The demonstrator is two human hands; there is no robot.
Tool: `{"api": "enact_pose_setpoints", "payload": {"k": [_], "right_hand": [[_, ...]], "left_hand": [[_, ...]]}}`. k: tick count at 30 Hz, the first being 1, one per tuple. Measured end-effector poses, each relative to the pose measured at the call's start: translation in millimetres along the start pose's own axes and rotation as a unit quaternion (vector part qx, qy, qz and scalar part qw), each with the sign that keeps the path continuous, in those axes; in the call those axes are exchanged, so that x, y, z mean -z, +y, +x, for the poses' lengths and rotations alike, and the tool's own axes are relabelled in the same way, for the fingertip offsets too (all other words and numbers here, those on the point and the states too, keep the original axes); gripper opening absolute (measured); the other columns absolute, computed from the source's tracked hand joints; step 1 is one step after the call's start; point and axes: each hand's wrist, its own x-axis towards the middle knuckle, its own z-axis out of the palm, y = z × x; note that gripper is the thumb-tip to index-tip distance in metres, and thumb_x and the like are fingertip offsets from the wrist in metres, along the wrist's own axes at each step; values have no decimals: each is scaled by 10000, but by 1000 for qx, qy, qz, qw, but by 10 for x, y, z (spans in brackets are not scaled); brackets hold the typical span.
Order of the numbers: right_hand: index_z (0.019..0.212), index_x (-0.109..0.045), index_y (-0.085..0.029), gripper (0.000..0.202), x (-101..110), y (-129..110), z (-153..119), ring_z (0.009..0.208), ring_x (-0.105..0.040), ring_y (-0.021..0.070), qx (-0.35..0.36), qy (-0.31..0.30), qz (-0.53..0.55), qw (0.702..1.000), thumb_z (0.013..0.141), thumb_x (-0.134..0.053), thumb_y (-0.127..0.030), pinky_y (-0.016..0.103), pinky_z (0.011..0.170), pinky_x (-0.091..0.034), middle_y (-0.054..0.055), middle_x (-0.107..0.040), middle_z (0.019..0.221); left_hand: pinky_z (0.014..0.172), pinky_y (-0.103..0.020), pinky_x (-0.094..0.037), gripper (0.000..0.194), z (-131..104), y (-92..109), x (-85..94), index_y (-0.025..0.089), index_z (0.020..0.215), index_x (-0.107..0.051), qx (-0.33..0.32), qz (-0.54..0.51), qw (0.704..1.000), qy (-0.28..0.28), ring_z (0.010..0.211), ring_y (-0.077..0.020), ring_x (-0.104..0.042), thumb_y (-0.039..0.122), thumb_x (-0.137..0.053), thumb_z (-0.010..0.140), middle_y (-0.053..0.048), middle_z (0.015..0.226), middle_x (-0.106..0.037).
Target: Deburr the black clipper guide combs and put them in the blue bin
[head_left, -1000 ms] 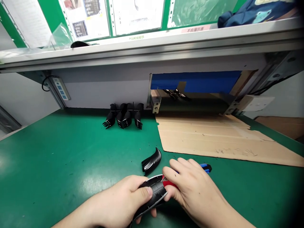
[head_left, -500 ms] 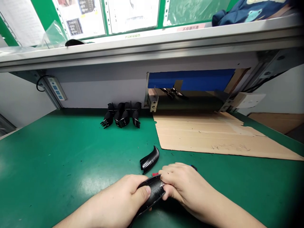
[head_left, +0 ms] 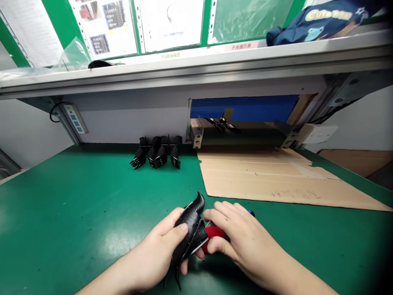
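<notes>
My left hand [head_left: 159,254] grips a black curved plastic part [head_left: 188,229], thumb on its inner face and fingers underneath. Beyond it, a ribbed black piece [head_left: 199,203] lies on the green table, partly covered by the held part. A red object [head_left: 215,234] sits between the part and my right hand [head_left: 242,237], whose fingers are bent over it with the thumb below. Whether my right hand grips the red object is hard to make out. A small blue tip [head_left: 252,213] shows just past my right hand.
Several black clawed parts [head_left: 156,151] stand at the back of the green table [head_left: 76,217]. Flat cardboard [head_left: 254,176] lies at the right, before an opening with a blue flap [head_left: 245,107]. A metal-edged shelf [head_left: 184,73] spans above; a power strip [head_left: 75,119] is at the left.
The black part in my left hand has turned more upright and moved up against the ribbed piece. My right hand has come off its end, and more of the red object shows. The view has tilted slightly upward.
</notes>
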Motion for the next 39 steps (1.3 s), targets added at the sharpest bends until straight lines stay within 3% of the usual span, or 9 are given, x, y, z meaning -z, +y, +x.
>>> {"api": "enact_pose_setpoints", "payload": {"k": [3,7,15,20,24,28,33,35,39], "right_hand": [[792,-504,-198,512,-45,-16,7,700,-403,211,16,38,-101,994,947,-309,-644,312,641,-227,20,-472,756],[787,-517,-191,530,-77,-19,12,679,-382,209,5,60,-171,983,948,-292,-643,317,625,-196,30,-463,749],[703,-500,-199,347,-117,-66,16,636,-368,185,17,65,-187,980,808,-724,-442,307,602,-175,-15,-469,680],[665,-501,-200,305,-128,-94,20,607,-379,180,20,58,-200,978,777,-752,-332,313,601,-175,-19,-484,635],[688,-518,-197,219,-177,-73,20,605,-406,183,16,25,-183,983,833,-665,-271,316,604,-177,-8,-522,640],[727,-521,-186,367,-108,-59,17,632,-451,166,1,-87,18,996,976,-462,-449,289,618,-254,-3,-539,685],[729,-465,-173,606,204,-33,-25,633,-391,132,-36,-188,370,909,932,-261,-707,236,589,-325,-6,-449,696],[714,-437,-179,638,263,43,-35,595,-359,127,-56,-162,400,900,886,-267,-769,234,551,-314,-13,-410,654],[757,-511,-189,458,184,197,-37,642,-430,153,-105,20,128,986,928,-445,-610,252,586,-334,9,-488,704]], "left_hand": [[621,-253,-397,294,10,-7,-19,133,1099,-485,-8,3,1000,15,579,-98,-487,353,-346,961,-67,879,-607],[571,-236,-365,302,-1,7,-49,155,1064,-494,-13,33,998,48,562,-92,-445,404,-364,952,-45,849,-597],[536,-229,-347,342,-16,-24,-65,169,1037,-501,6,50,996,78,583,-108,-395,475,-401,921,-19,794,-553],[643,-244,-397,366,-90,32,-54,213,1166,-508,-16,144,984,107,662,-126,-457,472,-381,942,-23,935,-581],[783,-224,-384,265,-95,96,-51,227,1028,-554,-66,187,977,77,845,-146,-490,398,-361,970,3,964,-584],[726,-216,-366,272,-84,116,-49,213,927,-525,-55,218,972,60,791,-135,-450,404,-337,977,19,891,-549],[726,-228,-351,298,-132,116,-62,223,939,-511,-61,232,969,64,824,-150,-460,448,-318,973,17,882,-535],[714,-232,-343,307,-135,115,-62,225,943,-516,-60,237,967,71,817,-152,-455,451,-311,973,16,872,-529],[742,-236,-346,262,-81,93,-46,223,987,-536,-53,220,971,76,829,-152,-448,394,-338,972,15,896,-546]]}}
